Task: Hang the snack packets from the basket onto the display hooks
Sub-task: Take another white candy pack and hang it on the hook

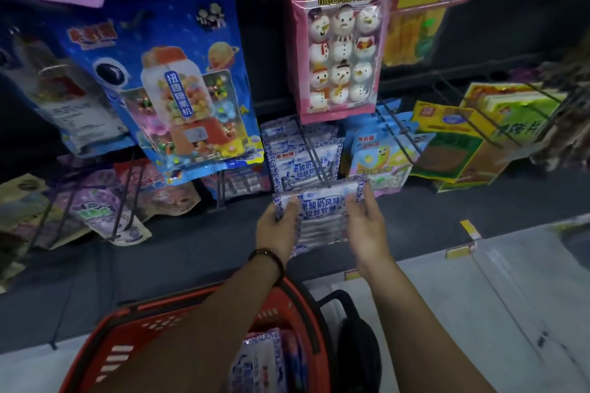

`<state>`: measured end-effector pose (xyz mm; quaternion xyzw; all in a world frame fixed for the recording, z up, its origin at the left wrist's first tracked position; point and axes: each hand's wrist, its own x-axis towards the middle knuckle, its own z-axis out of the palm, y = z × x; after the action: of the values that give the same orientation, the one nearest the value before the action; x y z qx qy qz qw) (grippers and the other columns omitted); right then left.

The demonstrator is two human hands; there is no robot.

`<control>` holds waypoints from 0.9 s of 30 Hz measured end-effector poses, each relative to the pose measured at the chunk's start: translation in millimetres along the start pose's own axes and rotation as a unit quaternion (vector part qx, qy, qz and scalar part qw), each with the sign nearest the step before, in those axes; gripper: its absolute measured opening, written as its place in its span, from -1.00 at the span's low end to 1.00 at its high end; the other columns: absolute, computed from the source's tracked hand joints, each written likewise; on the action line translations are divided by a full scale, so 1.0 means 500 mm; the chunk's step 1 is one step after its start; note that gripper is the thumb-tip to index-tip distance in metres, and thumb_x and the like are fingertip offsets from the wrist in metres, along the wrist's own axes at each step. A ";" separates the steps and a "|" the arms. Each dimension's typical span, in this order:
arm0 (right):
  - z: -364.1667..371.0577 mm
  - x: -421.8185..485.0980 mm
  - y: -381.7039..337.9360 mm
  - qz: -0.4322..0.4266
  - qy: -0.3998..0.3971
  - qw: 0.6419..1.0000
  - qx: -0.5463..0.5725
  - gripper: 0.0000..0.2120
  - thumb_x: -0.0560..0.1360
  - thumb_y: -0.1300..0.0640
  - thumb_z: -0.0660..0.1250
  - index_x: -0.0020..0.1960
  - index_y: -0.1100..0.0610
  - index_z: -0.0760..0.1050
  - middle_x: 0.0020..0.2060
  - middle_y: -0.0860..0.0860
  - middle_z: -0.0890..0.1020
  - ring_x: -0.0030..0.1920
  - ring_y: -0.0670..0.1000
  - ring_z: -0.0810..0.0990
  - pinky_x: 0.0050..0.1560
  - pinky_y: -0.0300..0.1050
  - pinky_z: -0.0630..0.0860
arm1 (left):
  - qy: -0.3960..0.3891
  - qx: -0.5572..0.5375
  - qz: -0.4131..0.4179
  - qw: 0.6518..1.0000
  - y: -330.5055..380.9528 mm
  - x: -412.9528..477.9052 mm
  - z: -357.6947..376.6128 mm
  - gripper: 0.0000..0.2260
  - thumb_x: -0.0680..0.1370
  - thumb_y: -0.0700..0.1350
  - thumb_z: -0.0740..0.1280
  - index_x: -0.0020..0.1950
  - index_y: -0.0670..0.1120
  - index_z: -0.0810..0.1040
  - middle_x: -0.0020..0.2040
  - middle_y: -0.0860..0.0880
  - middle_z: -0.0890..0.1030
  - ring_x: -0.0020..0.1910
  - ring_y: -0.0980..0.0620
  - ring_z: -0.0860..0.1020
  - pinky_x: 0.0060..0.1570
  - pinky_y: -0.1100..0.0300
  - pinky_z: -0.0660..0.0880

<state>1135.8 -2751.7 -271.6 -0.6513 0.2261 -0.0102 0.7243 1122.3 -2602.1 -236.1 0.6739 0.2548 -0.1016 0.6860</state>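
Pinching a blue-and-white packet [322, 215] by its sides with left hand [278, 228] and right hand [367, 226], at the hook [316, 156] tip, midway through hanging. Next, probably: threading its hole onto the wire.

- bare left hand [281, 226] reaches forward and grips the left edge of a blue-and-white plastic snack packet [322, 214]; a dark beaded band [267, 260] circles its wrist.
- bare right hand [367, 223] pinches the right edge, forearm stretched forward.
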 end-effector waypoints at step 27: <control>0.000 0.003 -0.018 0.000 0.003 0.994 -0.114 -0.31 0.69 -0.08 0.31 0.70 -0.24 0.04 0.65 0.08 0.24 0.49 0.12 0.44 0.37 -0.05 0.37 | 0.075 0.026 -0.039 0.996 -0.020 0.040 0.026 -0.22 0.57 0.38 0.29 0.64 -0.07 0.30 0.41 -0.02 0.57 0.29 -0.06 0.59 0.27 0.13 0.40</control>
<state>1139.7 -2753.8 -263.5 -0.7292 0.2284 0.0137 0.6449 1137.2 -2611.3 -255.0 0.6868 0.3292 -0.0844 0.6425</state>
